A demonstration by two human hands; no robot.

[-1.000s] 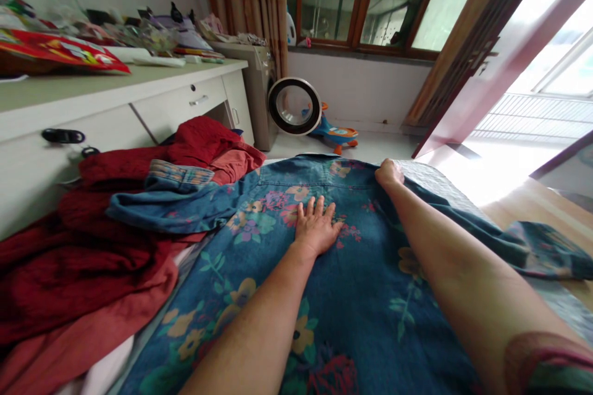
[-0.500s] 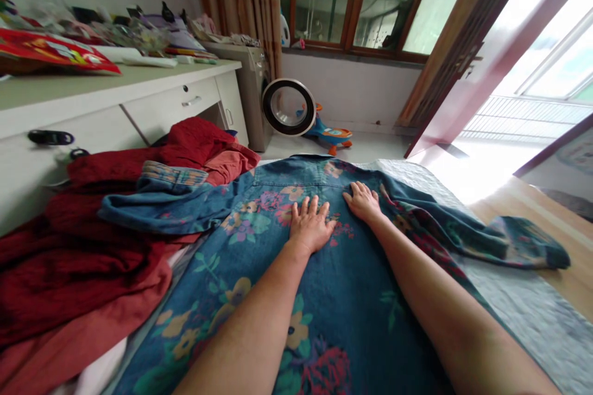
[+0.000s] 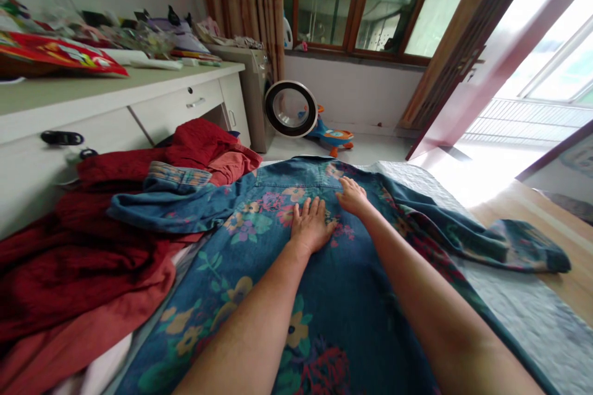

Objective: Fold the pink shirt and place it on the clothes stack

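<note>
A blue denim shirt with a flower print (image 3: 343, 284) lies spread out, back side up, its collar at the far end and its sleeves out to both sides. My left hand (image 3: 310, 225) rests flat on the upper back, fingers spread. Just right of it and slightly farther off, my right hand (image 3: 352, 196) is at the shirt near the shoulder seam, palm down, its fingers extended. Neither hand holds anything. The left sleeve lies over a heap of red cloth (image 3: 115, 241).
A pale quilted cover (image 3: 519, 302) lies under the shirt. At the left stands a cluttered white counter (image 3: 176, 86). Beyond are a washing machine with its round door open (image 3: 291, 108), a blue and orange toy (image 3: 334, 136) and an open door (image 3: 463, 86) at right.
My right hand has shifted slightly left and away from me over the shirt. My left hand has stayed on about the same spot. The camera view has moved a little.
</note>
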